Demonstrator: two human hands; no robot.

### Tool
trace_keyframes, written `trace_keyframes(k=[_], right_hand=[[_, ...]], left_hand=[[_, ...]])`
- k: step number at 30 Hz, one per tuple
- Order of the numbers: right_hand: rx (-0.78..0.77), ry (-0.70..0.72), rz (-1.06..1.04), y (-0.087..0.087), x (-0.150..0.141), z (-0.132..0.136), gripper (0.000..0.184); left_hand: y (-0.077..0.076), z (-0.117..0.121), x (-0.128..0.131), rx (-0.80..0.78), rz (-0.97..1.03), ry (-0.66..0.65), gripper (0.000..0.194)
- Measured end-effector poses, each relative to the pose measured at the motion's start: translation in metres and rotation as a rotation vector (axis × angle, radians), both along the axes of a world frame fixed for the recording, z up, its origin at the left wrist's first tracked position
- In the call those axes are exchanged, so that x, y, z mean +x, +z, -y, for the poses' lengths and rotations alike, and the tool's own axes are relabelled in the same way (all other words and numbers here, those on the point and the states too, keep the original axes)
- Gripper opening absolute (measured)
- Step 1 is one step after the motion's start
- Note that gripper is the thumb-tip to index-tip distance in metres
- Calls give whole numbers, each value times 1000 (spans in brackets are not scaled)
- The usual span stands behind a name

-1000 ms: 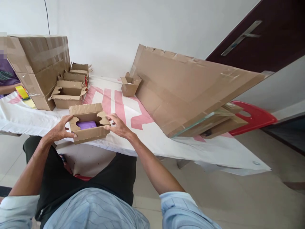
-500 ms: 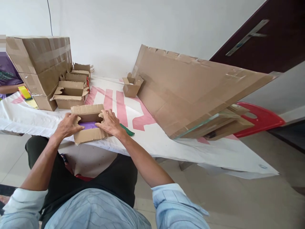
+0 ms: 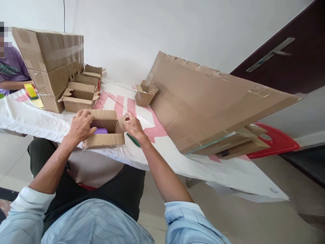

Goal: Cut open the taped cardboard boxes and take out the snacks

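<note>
A small open cardboard box point(image 3: 104, 140) stands near the table's front edge, with a purple item point(image 3: 101, 130) lying inside at its left. My left hand point(image 3: 80, 126) grips the box's left end, its thumb reaching over into the opening beside the purple item. At the right end, a flap point(image 3: 122, 123) is folded outward, and my right hand point(image 3: 134, 127) has its curled fingers at that flap. Partly under my right wrist lies a green-handled tool point(image 3: 133, 139); the rest of it is hidden.
Several open cardboard boxes point(image 3: 77, 107) line up by a stack of taped cartons point(image 3: 54, 79). One small box point(image 3: 144, 99) stands near a large leaning cardboard sheet point(image 3: 203, 105). Yellow tape point(image 3: 30, 90) lies far left near a person in purple point(image 3: 15, 64). A red chair point(image 3: 281, 144) is at right.
My right hand has moved outward from the box opening, and the right flap now lies folded outward. My left thumb remains over the left end. The view has shifted slightly.
</note>
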State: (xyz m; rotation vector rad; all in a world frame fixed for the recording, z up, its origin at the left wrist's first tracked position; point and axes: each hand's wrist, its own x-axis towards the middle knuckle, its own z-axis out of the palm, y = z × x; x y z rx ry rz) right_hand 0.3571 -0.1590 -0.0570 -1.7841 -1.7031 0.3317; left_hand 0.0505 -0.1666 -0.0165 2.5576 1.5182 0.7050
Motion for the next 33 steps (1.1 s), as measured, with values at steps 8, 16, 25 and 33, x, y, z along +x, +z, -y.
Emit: trace_keyframes(k=[8, 16, 25, 33], right_hand=[[192, 202, 268, -18, 0, 14, 38], [122, 274, 203, -17, -8, 23, 28], [167, 273, 263, -12, -14, 46, 20], [-24, 447, 417, 13, -45, 40, 21]], left_hand=[[-4, -10, 11, 8, -294, -146, 51], [4, -7, -67, 61, -79, 31, 50], [-55, -19, -82, -277, 245, -219, 138], [-66, 10, -79, -191, 321, -226, 133]])
